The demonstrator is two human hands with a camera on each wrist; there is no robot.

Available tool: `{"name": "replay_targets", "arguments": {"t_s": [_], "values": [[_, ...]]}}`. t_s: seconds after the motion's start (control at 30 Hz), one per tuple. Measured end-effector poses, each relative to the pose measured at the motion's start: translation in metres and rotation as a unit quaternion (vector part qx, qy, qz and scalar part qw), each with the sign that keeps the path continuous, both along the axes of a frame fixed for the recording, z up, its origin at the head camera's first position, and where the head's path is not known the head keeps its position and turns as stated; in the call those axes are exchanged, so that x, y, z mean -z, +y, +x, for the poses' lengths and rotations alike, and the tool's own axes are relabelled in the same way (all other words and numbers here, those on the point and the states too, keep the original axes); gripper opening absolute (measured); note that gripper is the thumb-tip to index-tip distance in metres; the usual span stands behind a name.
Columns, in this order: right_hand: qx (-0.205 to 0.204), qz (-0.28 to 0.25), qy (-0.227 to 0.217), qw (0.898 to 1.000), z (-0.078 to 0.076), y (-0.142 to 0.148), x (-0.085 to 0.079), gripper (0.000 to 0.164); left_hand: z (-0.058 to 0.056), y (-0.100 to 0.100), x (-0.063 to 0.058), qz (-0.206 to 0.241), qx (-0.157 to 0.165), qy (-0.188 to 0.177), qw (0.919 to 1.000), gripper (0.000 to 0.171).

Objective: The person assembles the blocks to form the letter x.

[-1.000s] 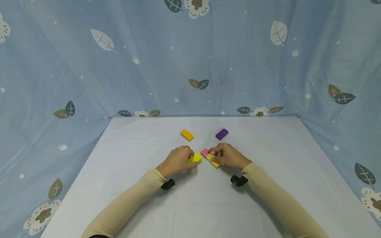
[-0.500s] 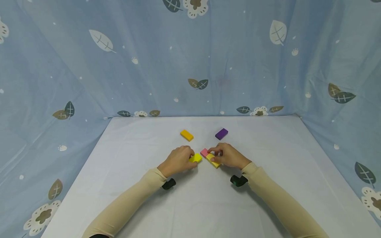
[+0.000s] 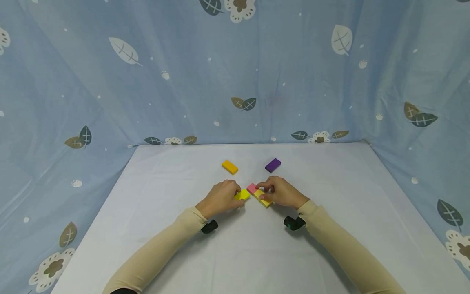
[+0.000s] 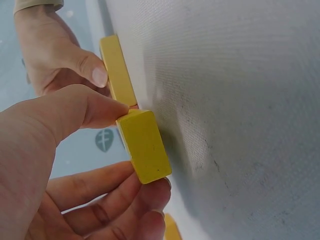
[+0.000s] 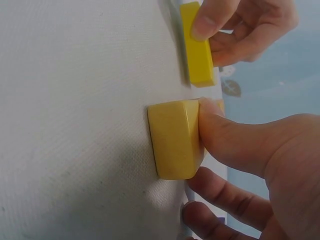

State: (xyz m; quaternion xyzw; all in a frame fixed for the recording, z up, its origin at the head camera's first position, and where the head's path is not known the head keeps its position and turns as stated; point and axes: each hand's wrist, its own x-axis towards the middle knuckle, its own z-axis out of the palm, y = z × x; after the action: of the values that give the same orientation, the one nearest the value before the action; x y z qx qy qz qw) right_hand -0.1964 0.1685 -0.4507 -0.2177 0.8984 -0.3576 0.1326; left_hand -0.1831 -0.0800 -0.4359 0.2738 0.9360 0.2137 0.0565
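Note:
My left hand (image 3: 220, 198) pinches a bright yellow wooden block (image 4: 146, 147) between thumb and fingers, one end face toward the left wrist camera. Just right of it, my right hand (image 3: 284, 192) grips a pale yellow block (image 5: 172, 140), thumb on one side and fingertips on the other. A pink block (image 3: 251, 188) lies end to end with the pale yellow one, at its far-left end, under the right index fingertip in the head view. A narrow gap of white cloth shows between the bright yellow block and that pair.
Farther back on the white-covered table (image 3: 165, 175) lie an orange-yellow block (image 3: 230, 167) on the left and a purple block (image 3: 273, 165) on the right. A blue patterned curtain (image 3: 205, 81) closes off the back and sides.
My left hand has edged slightly right with the bright yellow block, narrowing the gap to the pale yellow and pink pair. The right hand keeps its place and grip.

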Motion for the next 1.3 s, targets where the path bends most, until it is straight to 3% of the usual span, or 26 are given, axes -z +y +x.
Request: {"name": "replay_targets", "arguments": {"t_s": [1.3], "values": [[-0.003, -0.002, 0.005, 1.0, 0.001, 0.0, -0.0008, 0.039, -0.0051, 0.0041, 0.0066, -0.011, 0.003, 0.008, 0.9999, 0.026]]}}
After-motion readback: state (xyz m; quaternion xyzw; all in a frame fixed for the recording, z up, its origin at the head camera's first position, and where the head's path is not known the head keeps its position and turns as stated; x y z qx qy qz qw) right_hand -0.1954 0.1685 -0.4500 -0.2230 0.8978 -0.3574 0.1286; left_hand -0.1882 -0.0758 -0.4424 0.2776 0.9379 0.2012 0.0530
